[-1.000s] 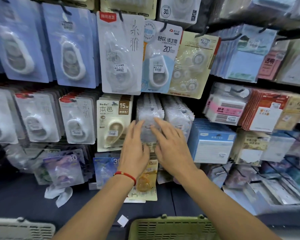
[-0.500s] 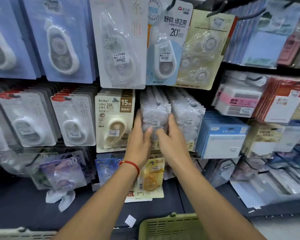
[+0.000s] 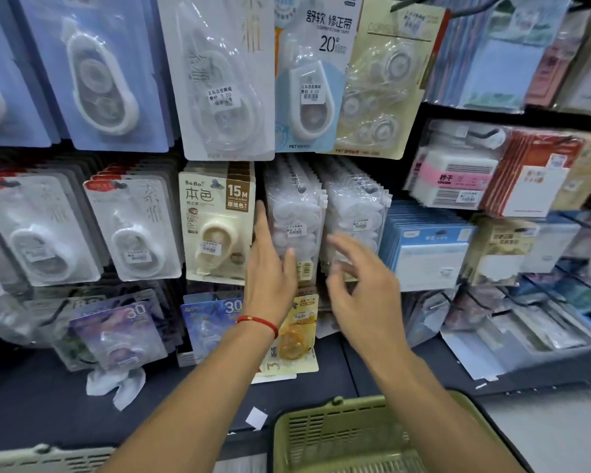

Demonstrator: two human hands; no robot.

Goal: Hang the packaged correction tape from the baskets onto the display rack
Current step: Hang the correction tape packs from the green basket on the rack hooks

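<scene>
Two hands work the rack: the left hand lies flat against the hanging clear tape packs, the right hand hovers spread and empty, so next likely comes reaching into the green basket.

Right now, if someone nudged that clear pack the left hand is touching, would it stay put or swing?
The clear pack hangs from a peg hole, so it would probably swing. Its thin blister plastic looks light and likely slippery. The left hand rests flat against it, perhaps steadying it.
</scene>
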